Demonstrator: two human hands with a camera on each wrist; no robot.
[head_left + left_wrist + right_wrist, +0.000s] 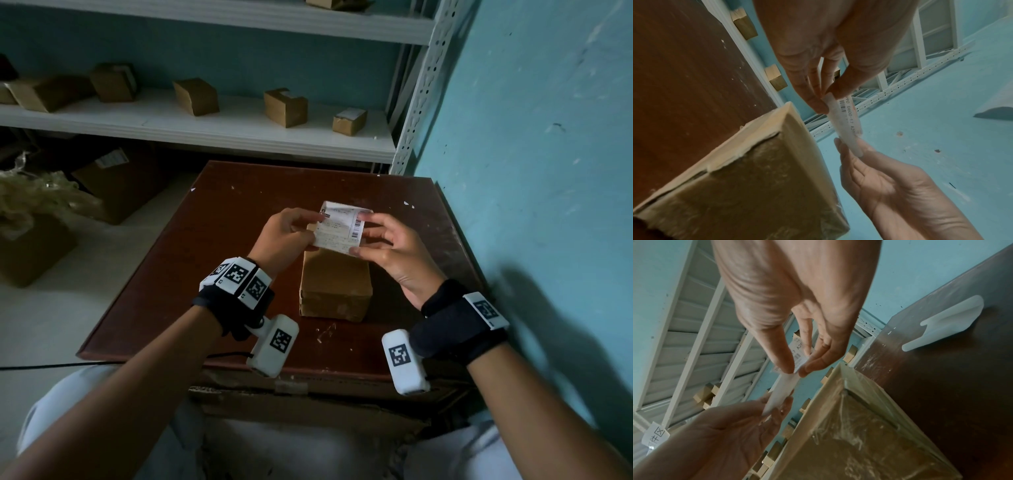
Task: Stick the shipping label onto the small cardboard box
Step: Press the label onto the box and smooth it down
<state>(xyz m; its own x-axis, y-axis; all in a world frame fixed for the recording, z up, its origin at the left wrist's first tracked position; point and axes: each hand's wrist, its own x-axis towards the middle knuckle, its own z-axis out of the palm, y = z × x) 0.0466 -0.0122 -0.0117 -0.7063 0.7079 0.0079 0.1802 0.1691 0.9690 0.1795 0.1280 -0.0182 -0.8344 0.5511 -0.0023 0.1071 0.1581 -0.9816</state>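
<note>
A small brown cardboard box [335, 287] lies on the dark red table [212, 246], taped along its edges [748, 186] [865, 434]. Above its far end I hold the white printed shipping label [340, 228] in the air between both hands. My left hand [291, 233] pinches the label's left edge [846, 116] between thumb and fingers. My right hand [380, 240] pinches the right edge near the barcode [797, 356]. The label's top edge curls over. It hangs clear of the box.
A white metal shelf [205, 130] behind the table carries several small cardboard boxes [286, 107]. A blue wall [548, 171] stands close on the right. Larger cartons [113, 185] and crumpled plastic lie on the floor at left. A white curled strip [945, 324] rests on the table.
</note>
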